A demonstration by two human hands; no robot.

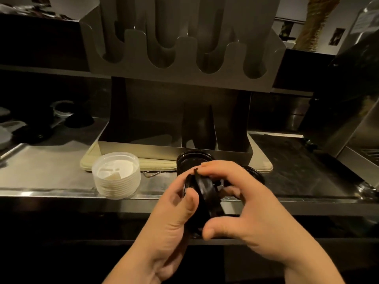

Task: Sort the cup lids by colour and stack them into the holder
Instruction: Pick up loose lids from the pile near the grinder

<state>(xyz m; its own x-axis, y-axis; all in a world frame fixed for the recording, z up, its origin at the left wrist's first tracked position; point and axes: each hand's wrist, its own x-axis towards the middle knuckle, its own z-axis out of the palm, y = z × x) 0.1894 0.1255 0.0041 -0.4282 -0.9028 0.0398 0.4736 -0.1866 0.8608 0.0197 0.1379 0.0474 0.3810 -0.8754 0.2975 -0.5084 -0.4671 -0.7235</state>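
Above the counter's (51,171) front edge, the left hand (174,214) and right hand (252,214) both grip black lids (207,198), seemingly a few, held on edge, with thumbs nearside and fingers (217,168) curled over the far rim. A stack of white lids (117,177) sits near that edge, leftward.

One camera only, worn on head, wide view. Looks forward and down at shiny steel counter (51,177), close up. Straight ahead, near — tall grey metal holder (184,78).
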